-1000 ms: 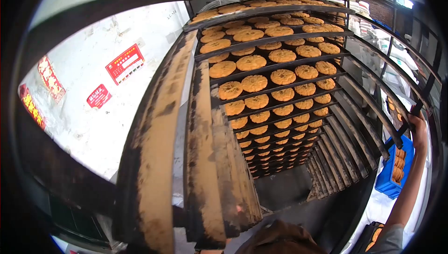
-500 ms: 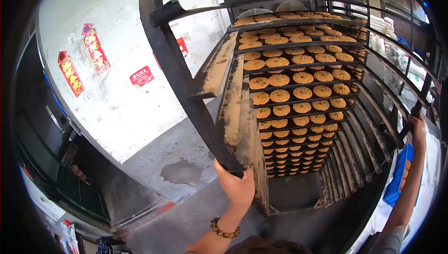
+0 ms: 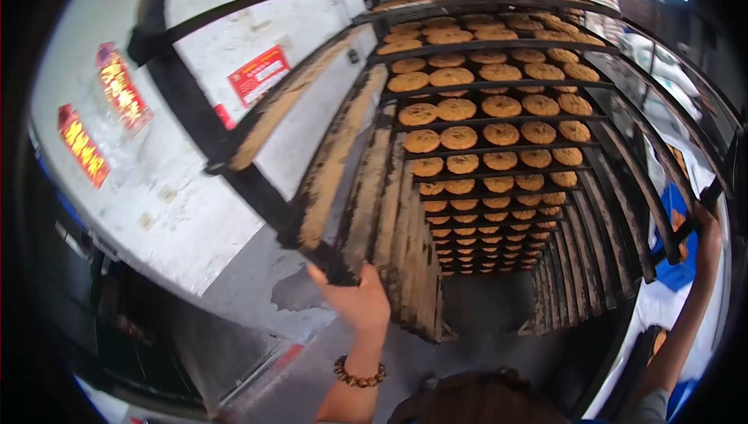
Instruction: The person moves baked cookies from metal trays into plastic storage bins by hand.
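A tall dark metal rack (image 3: 253, 198) fills the middle of the view, its stacked trays covered with round golden-brown baked pieces (image 3: 457, 137). My left hand (image 3: 354, 299), with a beaded bracelet (image 3: 359, 373) at the wrist, is wrapped round the rack's left upright near its lower bend. On the right side my right hand (image 3: 706, 225) grips the rack's right upright, and its fingers are partly hidden by the bar. Floury, worn tray rails line the left inner side of the rack.
A white wall (image 3: 210, 229) with red paper strips stands at the left, beside a dark doorway. Grey floor (image 3: 265, 268) shows beneath. At the right, a blue crate (image 3: 676, 272) sits on a white-covered surface (image 3: 654, 307), with white sacks (image 3: 662, 73) farther back.
The rack's near frame looks larger and spreads farther left. My left hand has shifted left with the upright, and my right hand sits slightly lower. More of the crate side shows.
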Tool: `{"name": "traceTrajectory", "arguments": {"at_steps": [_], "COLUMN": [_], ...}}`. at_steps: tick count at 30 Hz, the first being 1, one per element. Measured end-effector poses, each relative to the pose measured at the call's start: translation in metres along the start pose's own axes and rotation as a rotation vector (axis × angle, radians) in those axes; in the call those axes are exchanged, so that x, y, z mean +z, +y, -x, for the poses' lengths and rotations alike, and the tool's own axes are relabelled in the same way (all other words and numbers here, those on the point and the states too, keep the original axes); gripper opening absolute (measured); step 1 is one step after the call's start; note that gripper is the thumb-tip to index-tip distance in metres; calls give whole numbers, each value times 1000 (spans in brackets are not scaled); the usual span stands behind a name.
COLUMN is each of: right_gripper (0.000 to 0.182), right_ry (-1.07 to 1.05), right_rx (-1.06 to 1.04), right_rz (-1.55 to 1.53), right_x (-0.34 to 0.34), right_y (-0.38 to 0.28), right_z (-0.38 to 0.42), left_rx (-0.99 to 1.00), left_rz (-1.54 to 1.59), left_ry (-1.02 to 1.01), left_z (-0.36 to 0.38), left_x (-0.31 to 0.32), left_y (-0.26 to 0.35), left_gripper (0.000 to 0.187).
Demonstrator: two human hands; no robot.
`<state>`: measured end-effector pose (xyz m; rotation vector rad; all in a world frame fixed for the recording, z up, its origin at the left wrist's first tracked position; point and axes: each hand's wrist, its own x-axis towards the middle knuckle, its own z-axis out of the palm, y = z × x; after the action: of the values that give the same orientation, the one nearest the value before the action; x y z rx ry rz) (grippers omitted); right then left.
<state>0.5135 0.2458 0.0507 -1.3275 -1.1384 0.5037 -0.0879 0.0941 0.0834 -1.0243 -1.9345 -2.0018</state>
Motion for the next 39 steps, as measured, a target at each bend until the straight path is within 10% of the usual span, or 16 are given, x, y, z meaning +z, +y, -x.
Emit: {"name": "traceTrajectory", "arguments": {"at_steps": [16,39], "right_gripper": [40,37], "right_ry": [-141,-518], "right_rx": [-52,54], "right_rz": [-191,-558], "right_x": [21,14], "right_y": [-40,-39], "right_z": [12,-8], "left_rx": [98,199], "left_rz": [-69,-617], "left_ry": [119,45], "left_z": [2,6], "left_x": [8,-2], "left_y": [-12,10], "left_gripper": [41,68]}}
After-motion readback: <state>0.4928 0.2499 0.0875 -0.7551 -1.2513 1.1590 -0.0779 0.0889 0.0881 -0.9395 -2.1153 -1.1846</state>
